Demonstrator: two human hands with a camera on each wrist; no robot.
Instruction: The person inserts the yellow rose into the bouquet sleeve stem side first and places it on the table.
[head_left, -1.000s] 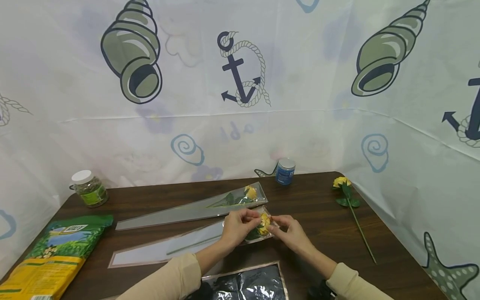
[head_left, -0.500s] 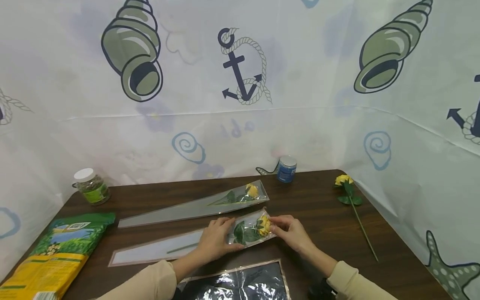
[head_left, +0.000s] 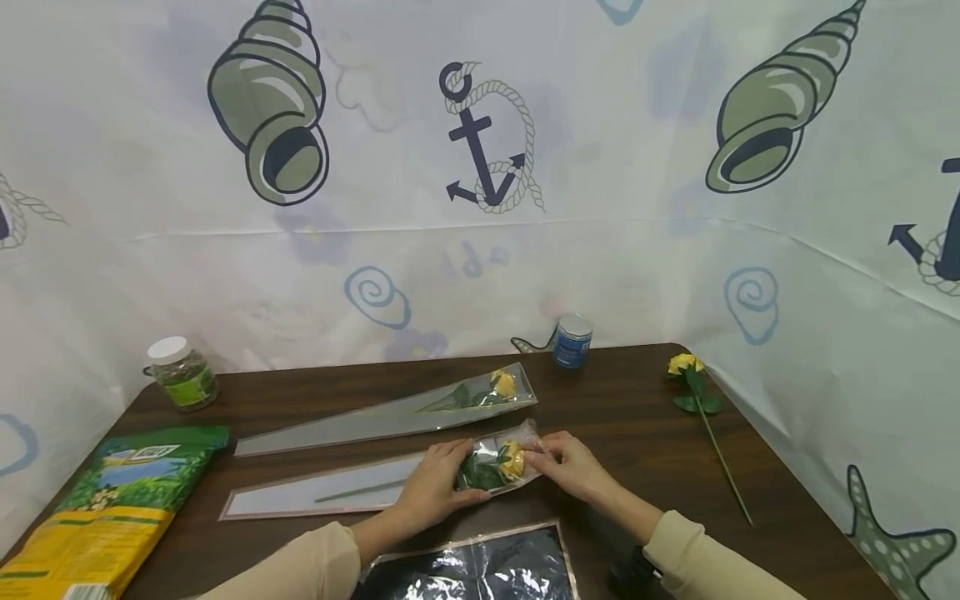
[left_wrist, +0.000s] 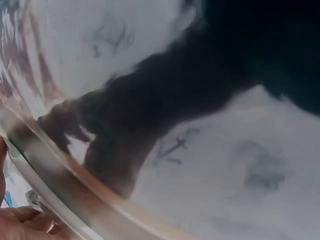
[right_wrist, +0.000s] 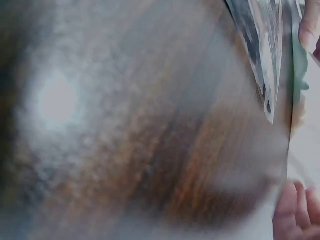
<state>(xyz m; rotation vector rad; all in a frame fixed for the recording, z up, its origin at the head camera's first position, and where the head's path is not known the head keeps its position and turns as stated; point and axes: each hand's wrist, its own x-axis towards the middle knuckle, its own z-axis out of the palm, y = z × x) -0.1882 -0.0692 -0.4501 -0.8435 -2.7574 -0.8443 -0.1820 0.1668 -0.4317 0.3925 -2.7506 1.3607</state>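
Bench [head_left: 622, 400]: a clear sleeve [head_left: 292, 502] containing a yellow rose [head_left: 513, 461] lies near the middle, on the near side of a second sleeved rose [head_left: 504, 383]. Hands are apart, flanking the bloom: the left hand [head_left: 431, 490] rests on the sleeve beside the leaves, fingers extended; the right hand [head_left: 572, 471] pinches the sleeve's wide end. A loose rose [head_left: 697, 402] lies well apart, to the right

We've got fingers [left_wrist: 27, 222] btm L, next to a blurry diag. band [left_wrist: 72, 186]; dark blur [left_wrist: 145, 100] mid-view, anchor-print cloth [left_wrist: 215, 200] either side.
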